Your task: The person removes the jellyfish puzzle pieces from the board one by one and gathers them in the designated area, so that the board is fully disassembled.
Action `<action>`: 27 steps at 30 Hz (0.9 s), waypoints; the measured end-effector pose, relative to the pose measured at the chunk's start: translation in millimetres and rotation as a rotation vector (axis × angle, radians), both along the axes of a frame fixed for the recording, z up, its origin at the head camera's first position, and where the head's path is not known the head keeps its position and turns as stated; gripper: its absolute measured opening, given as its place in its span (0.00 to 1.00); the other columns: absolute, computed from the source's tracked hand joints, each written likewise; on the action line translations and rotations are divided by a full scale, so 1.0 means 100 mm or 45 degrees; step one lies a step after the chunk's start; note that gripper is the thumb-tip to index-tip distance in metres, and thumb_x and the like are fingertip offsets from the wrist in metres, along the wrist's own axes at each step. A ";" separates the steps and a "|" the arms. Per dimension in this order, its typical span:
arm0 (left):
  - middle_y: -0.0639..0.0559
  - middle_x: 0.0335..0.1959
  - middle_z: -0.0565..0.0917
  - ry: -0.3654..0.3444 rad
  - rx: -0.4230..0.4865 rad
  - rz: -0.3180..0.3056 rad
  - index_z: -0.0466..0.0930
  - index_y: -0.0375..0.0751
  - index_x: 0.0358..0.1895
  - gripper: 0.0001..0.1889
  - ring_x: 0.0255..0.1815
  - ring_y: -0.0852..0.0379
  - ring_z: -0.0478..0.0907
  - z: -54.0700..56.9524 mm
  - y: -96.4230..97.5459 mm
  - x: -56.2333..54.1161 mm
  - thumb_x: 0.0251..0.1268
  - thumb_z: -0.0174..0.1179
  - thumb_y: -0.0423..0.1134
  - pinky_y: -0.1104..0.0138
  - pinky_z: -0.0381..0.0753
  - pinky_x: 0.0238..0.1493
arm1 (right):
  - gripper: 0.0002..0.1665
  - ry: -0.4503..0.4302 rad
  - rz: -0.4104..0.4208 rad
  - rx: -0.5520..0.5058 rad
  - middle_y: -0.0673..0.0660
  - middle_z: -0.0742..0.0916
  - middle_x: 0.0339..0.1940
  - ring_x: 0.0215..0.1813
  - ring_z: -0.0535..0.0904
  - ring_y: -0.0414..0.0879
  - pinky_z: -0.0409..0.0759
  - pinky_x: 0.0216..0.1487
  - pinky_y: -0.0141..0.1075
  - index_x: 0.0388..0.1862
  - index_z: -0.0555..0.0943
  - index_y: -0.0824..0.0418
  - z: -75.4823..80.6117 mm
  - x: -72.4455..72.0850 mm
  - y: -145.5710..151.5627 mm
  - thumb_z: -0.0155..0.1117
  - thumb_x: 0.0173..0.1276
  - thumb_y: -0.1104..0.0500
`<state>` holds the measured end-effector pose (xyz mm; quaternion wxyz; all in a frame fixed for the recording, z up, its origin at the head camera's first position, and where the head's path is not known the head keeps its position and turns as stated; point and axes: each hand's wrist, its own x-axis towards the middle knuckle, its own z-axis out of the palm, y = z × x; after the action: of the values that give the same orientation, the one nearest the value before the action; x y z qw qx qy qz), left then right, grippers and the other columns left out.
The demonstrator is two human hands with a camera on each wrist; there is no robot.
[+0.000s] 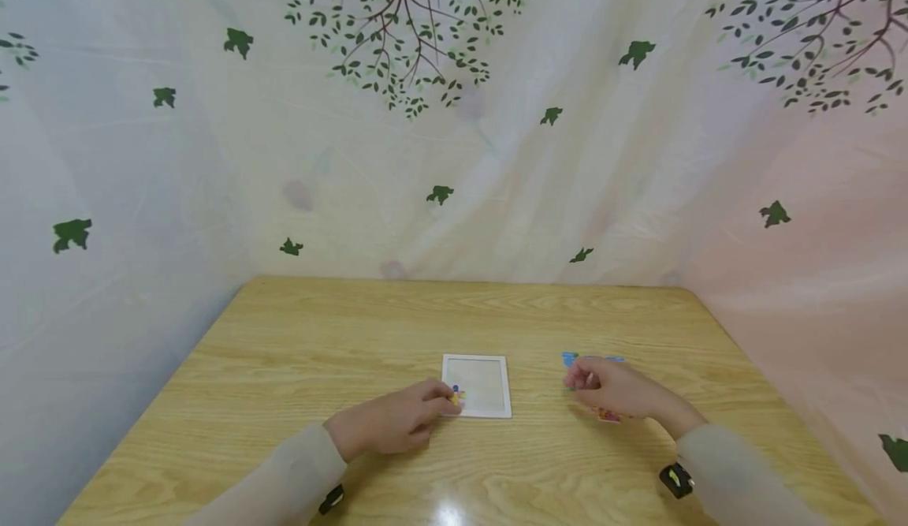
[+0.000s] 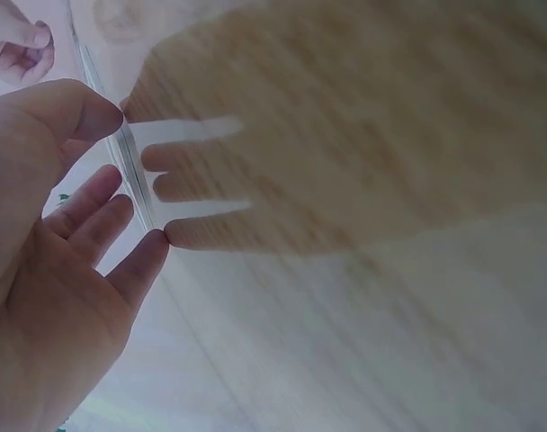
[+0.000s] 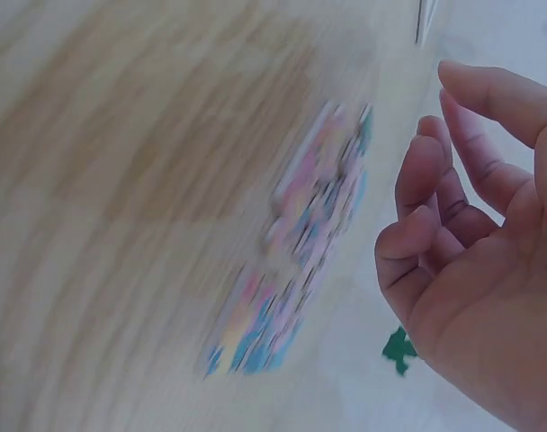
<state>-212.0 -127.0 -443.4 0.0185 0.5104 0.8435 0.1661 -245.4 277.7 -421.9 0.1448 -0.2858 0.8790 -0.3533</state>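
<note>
In the head view, a white-rimmed puzzle tray (image 1: 507, 388) lies near the middle of the table. My left hand (image 1: 390, 419) reaches in from the left, its fingertips at the tray's lower left corner. Right beside them is a small yellow and blue puzzle piece (image 1: 457, 393). The left wrist view shows fingertips (image 2: 156, 241) touching down along the tray's thin edge (image 2: 134, 171). My right hand (image 1: 613, 388) hovers with loosely curled fingers over several colourful puzzle pieces (image 3: 323, 193), partly hiding them in the head view. Nothing shows between its fingers.
The wooden table (image 1: 340, 321) is glossy and reflects the left hand in the left wrist view. A light cloth backdrop (image 1: 489, 218) printed with branches and green leaves stands behind the table and along both sides. Each wrist wears a small black device (image 1: 677, 479).
</note>
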 end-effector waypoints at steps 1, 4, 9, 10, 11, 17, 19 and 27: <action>0.40 0.64 0.75 -0.004 0.000 0.003 0.77 0.37 0.65 0.21 0.59 0.52 0.79 0.00 0.00 0.00 0.71 0.56 0.24 0.66 0.79 0.60 | 0.07 0.003 0.002 -0.002 0.52 0.81 0.37 0.33 0.75 0.39 0.76 0.33 0.30 0.47 0.80 0.63 0.01 -0.01 -0.06 0.65 0.76 0.61; 0.42 0.62 0.76 -0.001 -0.003 0.011 0.78 0.38 0.65 0.21 0.55 0.55 0.78 0.00 0.01 0.00 0.71 0.56 0.24 0.69 0.79 0.57 | 0.08 0.012 0.018 -0.008 0.51 0.83 0.37 0.33 0.76 0.39 0.77 0.32 0.29 0.48 0.81 0.62 0.02 -0.04 -0.23 0.66 0.74 0.60; 0.44 0.60 0.76 -0.002 -0.011 0.036 0.78 0.40 0.67 0.22 0.51 0.60 0.75 0.00 0.00 0.01 0.71 0.56 0.25 0.72 0.77 0.53 | 0.08 -0.007 0.096 -0.053 0.52 0.84 0.37 0.36 0.77 0.39 0.78 0.35 0.30 0.47 0.82 0.64 -0.02 -0.12 -0.56 0.67 0.73 0.62; 0.44 0.59 0.77 -0.009 -0.010 0.044 0.78 0.40 0.67 0.23 0.51 0.61 0.75 0.00 -0.01 0.01 0.71 0.57 0.25 0.72 0.77 0.53 | 0.08 -0.014 0.111 -0.062 0.51 0.84 0.38 0.37 0.78 0.39 0.79 0.36 0.30 0.48 0.83 0.64 -0.03 -0.13 -0.63 0.67 0.72 0.63; 0.45 0.59 0.77 -0.020 -0.009 0.051 0.78 0.40 0.67 0.23 0.49 0.61 0.74 0.01 -0.01 0.01 0.71 0.57 0.25 0.72 0.77 0.52 | 0.08 -0.011 0.123 -0.065 0.51 0.84 0.37 0.37 0.78 0.40 0.79 0.37 0.30 0.48 0.83 0.64 -0.03 -0.14 -0.70 0.67 0.72 0.63; 0.52 0.54 0.78 -0.058 -0.040 0.091 0.79 0.44 0.65 0.22 0.42 0.65 0.68 0.02 -0.04 -0.01 0.70 0.60 0.29 0.72 0.74 0.49 | 0.10 -0.032 0.156 -0.032 0.48 0.85 0.36 0.38 0.79 0.40 0.79 0.40 0.31 0.51 0.85 0.63 -0.07 -0.14 -1.06 0.68 0.73 0.62; 0.53 0.55 0.79 -0.058 -0.052 0.091 0.78 0.45 0.65 0.21 0.44 0.65 0.70 0.01 -0.04 -0.01 0.71 0.60 0.30 0.70 0.77 0.53 | 0.11 -0.034 0.157 -0.019 0.48 0.85 0.37 0.39 0.80 0.40 0.80 0.41 0.32 0.52 0.85 0.63 -0.09 -0.13 -1.15 0.68 0.74 0.61; 0.47 0.66 0.79 -0.065 -0.066 0.058 0.77 0.41 0.67 0.21 0.67 0.53 0.76 0.01 -0.10 -0.01 0.74 0.59 0.31 0.58 0.76 0.69 | 0.21 -0.015 0.180 0.003 0.51 0.85 0.43 0.43 0.78 0.38 0.80 0.47 0.33 0.60 0.83 0.67 -0.14 -0.15 -1.40 0.70 0.73 0.58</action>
<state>-213.2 -137.3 -442.1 0.0496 0.4861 0.8581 0.1575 -260.1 137.6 -436.2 0.1749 -0.3447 0.8561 -0.3430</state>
